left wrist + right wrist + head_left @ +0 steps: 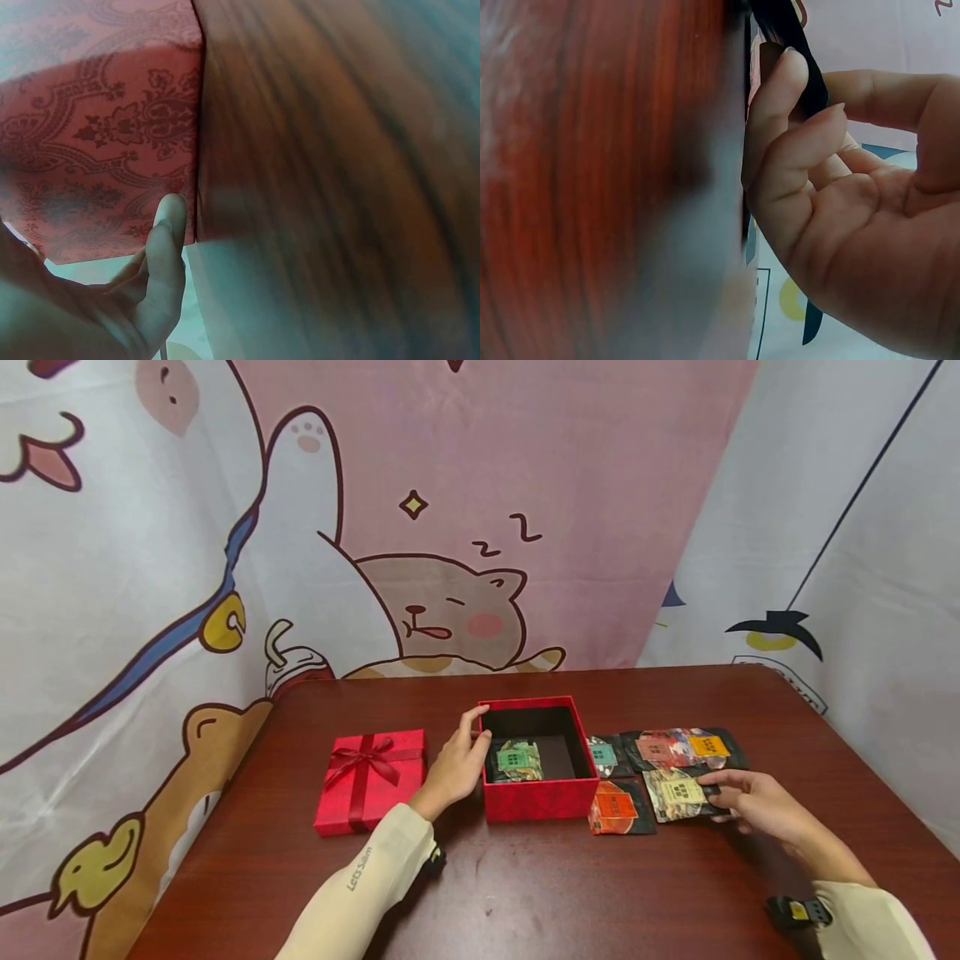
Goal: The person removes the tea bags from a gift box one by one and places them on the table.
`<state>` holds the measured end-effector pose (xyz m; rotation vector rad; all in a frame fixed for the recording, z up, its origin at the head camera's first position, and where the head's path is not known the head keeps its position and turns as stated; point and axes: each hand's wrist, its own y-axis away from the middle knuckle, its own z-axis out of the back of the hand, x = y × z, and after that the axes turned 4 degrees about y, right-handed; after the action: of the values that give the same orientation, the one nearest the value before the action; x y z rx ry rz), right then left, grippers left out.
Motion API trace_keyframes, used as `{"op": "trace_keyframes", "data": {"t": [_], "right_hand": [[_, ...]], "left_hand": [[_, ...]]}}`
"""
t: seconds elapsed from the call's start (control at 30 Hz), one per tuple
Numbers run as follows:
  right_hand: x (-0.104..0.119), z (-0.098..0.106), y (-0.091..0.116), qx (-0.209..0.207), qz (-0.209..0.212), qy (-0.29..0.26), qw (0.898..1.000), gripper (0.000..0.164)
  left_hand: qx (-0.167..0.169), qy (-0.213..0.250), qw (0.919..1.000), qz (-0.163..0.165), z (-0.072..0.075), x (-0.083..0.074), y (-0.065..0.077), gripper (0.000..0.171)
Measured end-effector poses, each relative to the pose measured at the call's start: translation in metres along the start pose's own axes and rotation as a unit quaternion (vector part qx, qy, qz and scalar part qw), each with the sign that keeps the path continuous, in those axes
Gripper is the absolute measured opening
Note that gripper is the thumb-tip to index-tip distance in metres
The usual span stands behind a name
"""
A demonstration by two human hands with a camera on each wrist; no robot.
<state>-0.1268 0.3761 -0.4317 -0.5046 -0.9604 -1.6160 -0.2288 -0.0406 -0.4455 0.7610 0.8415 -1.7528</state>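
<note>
The open red gift box (pixel 542 800) stands in the middle of the table, with a green-labelled packet (pixel 519 761) lying in its left part. My left hand (pixel 456 767) rests along the box's left side, fingertips right at the rim. In the left wrist view, a finger (pixel 166 247) lies against the patterned outer wall. To the right of the box, my right hand (pixel 765 810) pinches the right end of a packet with a pale yellow label (pixel 678 793). Its dark edge (pixel 799 56) shows between thumb and fingers in the right wrist view.
Left of the box sits its red lid (pixel 345 802) with a ribbon bow. Near the held packet lie an orange-labelled packet (pixel 621 810), a teal-labelled packet (pixel 602 756) and red-and-yellow-labelled packets (pixel 678 745). A cartoon-printed curtain (pixel 585 527) hangs behind the table.
</note>
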Motion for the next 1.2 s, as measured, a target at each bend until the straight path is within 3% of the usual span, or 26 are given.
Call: {"op": "trace_keyframes", "data": {"t": [1.2], "right_hand": [[-0.004, 0.017, 0.016, 0.018, 0.023, 0.052, 0.998, 0.051]], "left_hand": [[0.001, 0.000, 1.0000, -0.002, 0.000, -0.001, 0.000, 0.045]]}}
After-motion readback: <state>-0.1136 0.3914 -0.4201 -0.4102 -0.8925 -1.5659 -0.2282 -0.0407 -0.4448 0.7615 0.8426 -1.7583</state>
